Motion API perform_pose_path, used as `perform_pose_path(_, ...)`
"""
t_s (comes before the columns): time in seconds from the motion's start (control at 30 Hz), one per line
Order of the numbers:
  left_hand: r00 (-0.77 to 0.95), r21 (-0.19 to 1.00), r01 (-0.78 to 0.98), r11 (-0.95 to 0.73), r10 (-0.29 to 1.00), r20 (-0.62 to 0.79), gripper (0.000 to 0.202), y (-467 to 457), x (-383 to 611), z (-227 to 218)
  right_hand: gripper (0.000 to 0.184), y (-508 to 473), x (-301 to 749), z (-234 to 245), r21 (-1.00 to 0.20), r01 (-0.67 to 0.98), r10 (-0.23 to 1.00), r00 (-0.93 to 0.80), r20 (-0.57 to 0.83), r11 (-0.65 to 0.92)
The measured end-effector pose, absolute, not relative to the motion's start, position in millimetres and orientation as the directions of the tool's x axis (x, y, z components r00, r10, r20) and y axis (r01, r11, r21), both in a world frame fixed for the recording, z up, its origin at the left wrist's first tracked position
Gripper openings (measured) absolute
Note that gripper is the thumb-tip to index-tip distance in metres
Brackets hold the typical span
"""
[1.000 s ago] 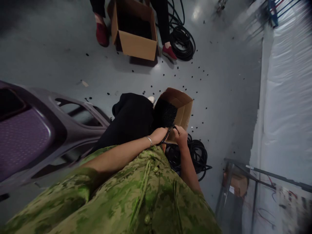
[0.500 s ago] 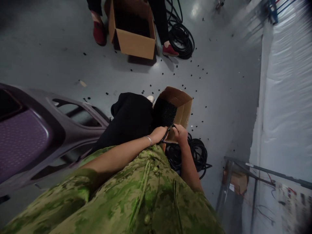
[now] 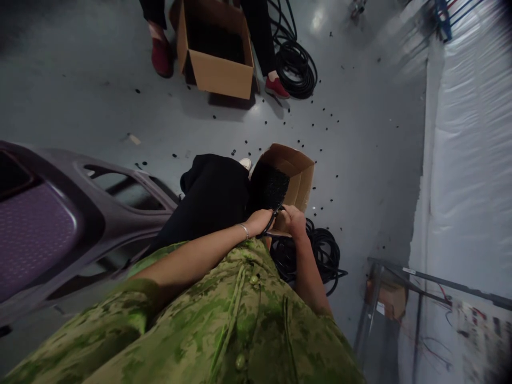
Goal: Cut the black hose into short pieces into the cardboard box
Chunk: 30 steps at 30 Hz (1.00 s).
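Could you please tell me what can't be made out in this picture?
All in the head view:
1. The left hand's palm: hidden by the back of the hand.
2. Whatever the right fingertips touch at the black hose: too small.
3. Part of the hose coil: behind the right forearm.
4. The other person's upper body: cut off by the top edge.

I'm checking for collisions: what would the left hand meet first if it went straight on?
Past the black strand it grips, the left hand would likely meet the right hand first, though depth is unclear.
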<state>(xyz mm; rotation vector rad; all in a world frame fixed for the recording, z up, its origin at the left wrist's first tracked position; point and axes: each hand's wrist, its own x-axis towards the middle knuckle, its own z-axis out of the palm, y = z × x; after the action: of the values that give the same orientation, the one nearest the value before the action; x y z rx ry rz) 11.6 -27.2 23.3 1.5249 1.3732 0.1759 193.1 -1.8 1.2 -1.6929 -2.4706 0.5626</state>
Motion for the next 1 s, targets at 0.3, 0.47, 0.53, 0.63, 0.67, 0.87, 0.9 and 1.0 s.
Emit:
perform_pose_path(0.3, 0.319, 0.762, 0.614, 0.208, 0.817, -0.48, 0.021, -28, 13, 17, 0.033, 0, 197, -2, -0.45, 0.837, 0.917, -0.389, -0.09, 0.31)
perform_pose_path(0.47, 0.329, 0.764, 0.597, 0.243, 0.795, -0.509, 0.019, -28, 13, 16, 0.028, 0, 195, 3, -0.399, 0.849, 0.893, -0.428, -0.138, 0.346)
perform_pose_path(0.53, 0.35, 0.778, 0.577, 0.249, 0.786, -0.511, 0.019, -28, 12, 17, 0.027, 3, 194, 6, -0.39, 0.855, 0.895, -0.422, -0.144, 0.341)
perform_pose_path(0.63, 0.335, 0.788, 0.575, 0.221, 0.815, -0.473, 0.019, -28, 12, 17, 0.026, 7, 192, 8, -0.441, 0.845, 0.91, -0.393, -0.133, 0.301)
perform_pose_path(0.67, 0.322, 0.792, 0.574, 0.208, 0.831, -0.452, 0.019, -28, 12, 16, 0.027, 8, 191, 8, -0.484, 0.83, 0.917, -0.379, -0.124, 0.278)
perform_pose_path(0.87, 0.283, 0.851, 0.44, 0.287, 0.855, -0.435, 0.026, -28, 15, 5, 0.041, 2, 199, 7, -0.867, 0.482, 0.945, -0.207, -0.254, -0.127)
perform_pose_path(0.9, 0.284, 0.855, 0.424, 0.3, 0.852, -0.44, 0.026, -28, 16, 5, 0.045, 1, 203, 8, -0.902, 0.367, 0.938, -0.164, -0.305, -0.229)
perform_pose_path(1.0, 0.294, 0.865, 0.396, 0.309, 0.849, -0.438, 0.025, -28, 16, 8, 0.043, -1, 214, 14, -0.903, -0.057, 0.905, -0.044, -0.424, -0.426)
